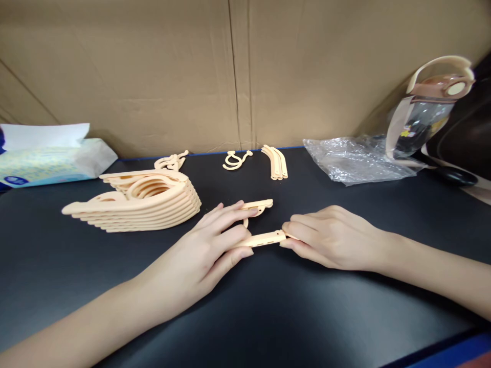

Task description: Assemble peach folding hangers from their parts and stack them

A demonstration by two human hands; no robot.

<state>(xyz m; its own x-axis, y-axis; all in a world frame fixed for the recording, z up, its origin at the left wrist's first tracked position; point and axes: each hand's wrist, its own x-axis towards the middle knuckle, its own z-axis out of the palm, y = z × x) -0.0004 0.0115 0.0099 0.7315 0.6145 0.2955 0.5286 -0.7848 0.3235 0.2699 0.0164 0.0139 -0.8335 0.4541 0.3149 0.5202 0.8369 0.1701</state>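
My left hand (207,250) and my right hand (333,237) meet at the middle of the black table (268,317). Between them lies a peach plastic hanger part (261,238), a flat arm with a hooked piece (259,205) above it. Left fingers are closed round its left end, with the index finger on the hooked piece. Right fingers pinch its right end. A stack of several finished peach hangers (141,202) lies left of my left hand.
At the back lie loose peach hooks (236,159) (171,162) and curved arm pieces (275,162). A tissue pack (46,156) is far left. Crumpled clear plastic (353,159) and a water bottle (429,110) sit at the right. A cardboard wall (238,66) stands behind.
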